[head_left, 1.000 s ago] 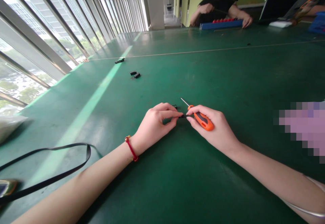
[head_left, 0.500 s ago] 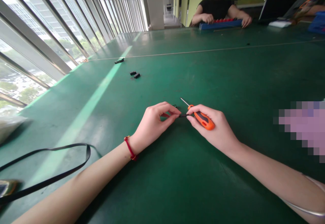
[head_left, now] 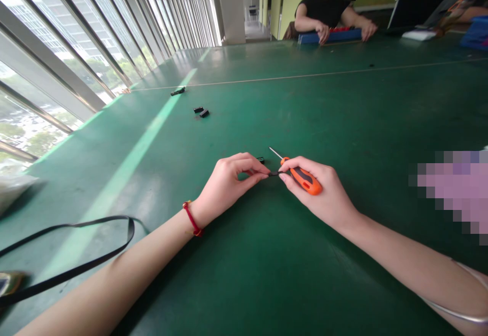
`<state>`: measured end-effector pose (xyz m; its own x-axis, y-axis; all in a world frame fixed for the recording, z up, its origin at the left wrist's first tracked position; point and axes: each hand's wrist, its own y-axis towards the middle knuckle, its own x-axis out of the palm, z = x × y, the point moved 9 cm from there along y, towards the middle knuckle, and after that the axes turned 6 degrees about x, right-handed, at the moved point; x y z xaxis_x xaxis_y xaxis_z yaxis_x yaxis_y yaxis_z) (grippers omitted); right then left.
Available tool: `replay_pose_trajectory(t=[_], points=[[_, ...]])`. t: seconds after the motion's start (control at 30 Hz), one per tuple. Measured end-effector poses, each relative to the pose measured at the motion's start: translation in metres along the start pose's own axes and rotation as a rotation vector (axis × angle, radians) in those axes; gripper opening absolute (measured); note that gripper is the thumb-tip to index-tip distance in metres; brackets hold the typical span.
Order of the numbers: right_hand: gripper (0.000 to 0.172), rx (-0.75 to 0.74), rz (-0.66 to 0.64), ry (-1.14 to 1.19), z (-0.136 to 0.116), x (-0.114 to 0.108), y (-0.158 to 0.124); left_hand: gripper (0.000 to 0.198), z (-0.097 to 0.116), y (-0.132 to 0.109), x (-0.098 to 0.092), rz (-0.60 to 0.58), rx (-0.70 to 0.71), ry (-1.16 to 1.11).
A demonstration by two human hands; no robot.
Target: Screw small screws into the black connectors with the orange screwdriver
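Fingertips of the left hand (head_left: 224, 186) and right hand (head_left: 314, 188) narrowly pinch a small black connector (head_left: 273, 174) between them, just above the green work mat (head_left: 366, 122). The right palm tucks an orange-handled screwdriver (head_left: 305, 181) away, leaving those fingertips free for the grip.

Work point near the middle of the counter (head_left: 343, 112): small connector (head_left: 273, 174) between left hand (head_left: 224, 186) and right hand (head_left: 318, 192), with screwdriver (head_left: 305, 181) in right hand. Small part (head_left: 260, 160) just behind the hands, at 12 o'clock. Two loose connectors (head_left: 201, 111) farther out at 11 o'clock; third connector (head_left: 177, 91) beyond them. Strap (head_left: 76, 247) on the counter at 8 o'clock. Window railing (head_left: 76, 46) along the counter's side at 10 o'clock. Long tray (head_left: 330, 36) on the far edge at 1 o'clock, directly before seated co-worker (head_left: 326, 10).
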<state>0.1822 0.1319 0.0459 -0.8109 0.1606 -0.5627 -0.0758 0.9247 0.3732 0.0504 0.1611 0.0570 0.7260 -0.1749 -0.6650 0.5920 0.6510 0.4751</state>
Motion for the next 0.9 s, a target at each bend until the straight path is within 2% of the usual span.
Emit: replay_pose_trajectory(t=[0.37,0.9], points=[[0.004,-0.002,-0.001,0.015,0.0,0.0,0.0,0.009,0.009,0.0,-0.003,-0.007,0.123,0.146],[0.005,0.011,0.032,0.018,0.002,-0.002,0.0,0.015,0.016,-0.002,0.0,-0.012,0.179,0.215]])
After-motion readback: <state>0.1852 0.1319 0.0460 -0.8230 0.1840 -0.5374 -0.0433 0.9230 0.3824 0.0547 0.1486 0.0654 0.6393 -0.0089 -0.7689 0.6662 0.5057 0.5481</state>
